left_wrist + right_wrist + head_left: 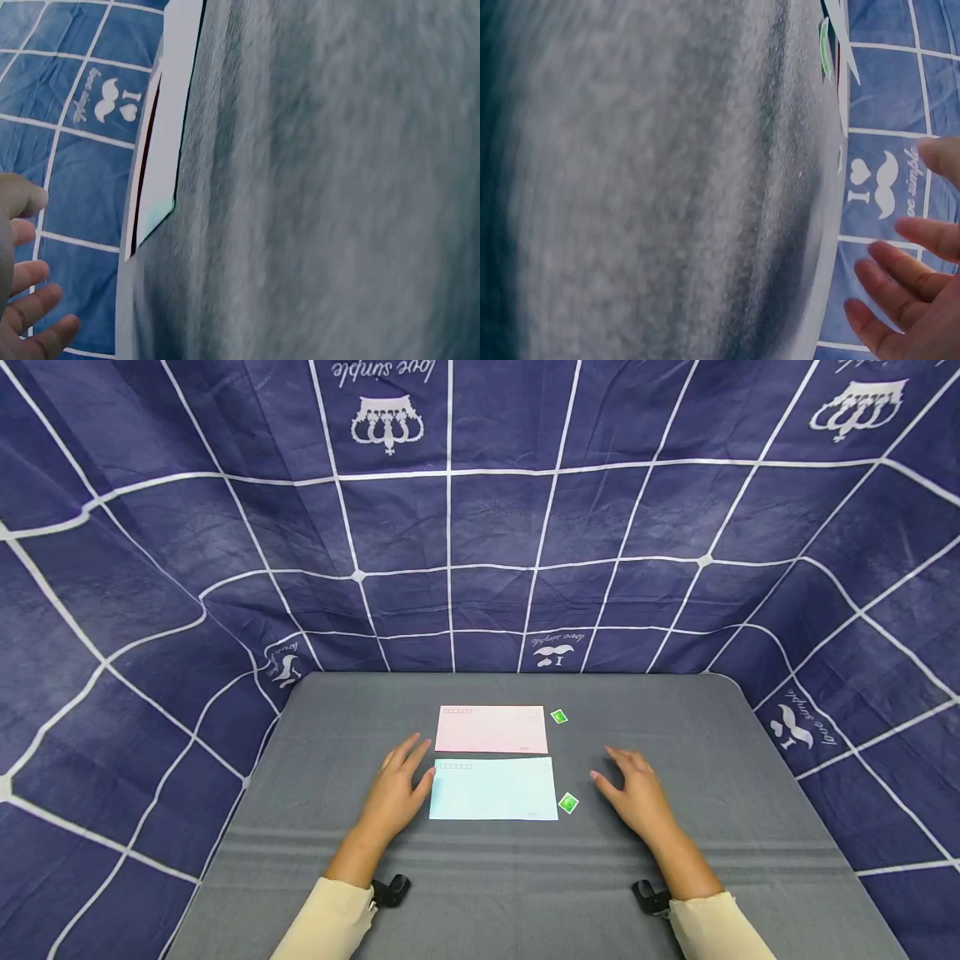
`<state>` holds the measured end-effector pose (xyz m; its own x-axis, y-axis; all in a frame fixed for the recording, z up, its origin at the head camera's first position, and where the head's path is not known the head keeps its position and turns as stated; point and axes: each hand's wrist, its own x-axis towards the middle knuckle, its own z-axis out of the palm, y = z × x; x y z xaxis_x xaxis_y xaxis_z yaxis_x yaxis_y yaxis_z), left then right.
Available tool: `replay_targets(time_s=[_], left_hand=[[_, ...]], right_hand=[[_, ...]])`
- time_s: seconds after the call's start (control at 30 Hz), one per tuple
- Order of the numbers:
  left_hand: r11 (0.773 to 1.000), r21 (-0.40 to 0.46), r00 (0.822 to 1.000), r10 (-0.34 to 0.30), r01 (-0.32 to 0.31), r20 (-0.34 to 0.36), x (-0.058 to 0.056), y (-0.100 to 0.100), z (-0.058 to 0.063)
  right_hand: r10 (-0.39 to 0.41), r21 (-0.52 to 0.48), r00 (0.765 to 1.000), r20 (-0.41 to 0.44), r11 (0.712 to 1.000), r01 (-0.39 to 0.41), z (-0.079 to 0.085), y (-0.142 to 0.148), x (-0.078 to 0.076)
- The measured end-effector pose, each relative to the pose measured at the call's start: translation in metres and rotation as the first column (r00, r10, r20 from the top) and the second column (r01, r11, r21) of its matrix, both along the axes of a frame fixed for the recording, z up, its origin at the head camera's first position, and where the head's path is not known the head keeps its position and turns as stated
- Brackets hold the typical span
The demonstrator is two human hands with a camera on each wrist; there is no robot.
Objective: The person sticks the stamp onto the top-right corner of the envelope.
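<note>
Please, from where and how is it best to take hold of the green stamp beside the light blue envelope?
Probably pinch the green stamp by its right corner, coming from the right with the right hand. It lies flat and turned, so that corner points away from the light blue envelope, whose edge is very near its left corner.

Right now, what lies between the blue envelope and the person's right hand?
In the head view, one green stamp lies between the blue envelope and the right hand; otherwise that stretch is bare grey tabletop.
</note>
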<state>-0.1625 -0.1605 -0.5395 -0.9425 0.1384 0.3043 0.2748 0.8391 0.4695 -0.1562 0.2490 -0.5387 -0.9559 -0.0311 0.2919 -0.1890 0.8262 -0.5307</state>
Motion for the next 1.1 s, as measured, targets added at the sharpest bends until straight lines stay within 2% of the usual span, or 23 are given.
replay_targets(time_s=[0.43,0.73,0.9,1.1], left_hand=[[0.997,0.054,0.998,-0.06,0.061,-0.015,0.004,0.016,-0.004],[0.993,0.061,0.994,-0.095,0.098,-0.052,0.006,0.023,-0.011],[0.993,0.029,0.993,-0.116,0.116,-0.004,0.008,0.027,-0.014],[0.984,-0.017,0.982,-0.177,0.179,0.06,0.01,0.03,-0.013]], right_hand=[[0.057,0.003,0.996,0.062,0.998,-0.057,-0.002,-0.01,0.005],[0.103,-0.069,0.983,0.153,0.993,-0.093,-0.005,-0.016,0.01],[0.128,-0.086,0.975,0.182,0.99,-0.114,-0.006,-0.019,0.011],[0.135,-0.069,0.97,0.203,0.99,-0.123,-0.006,-0.024,0.012]])
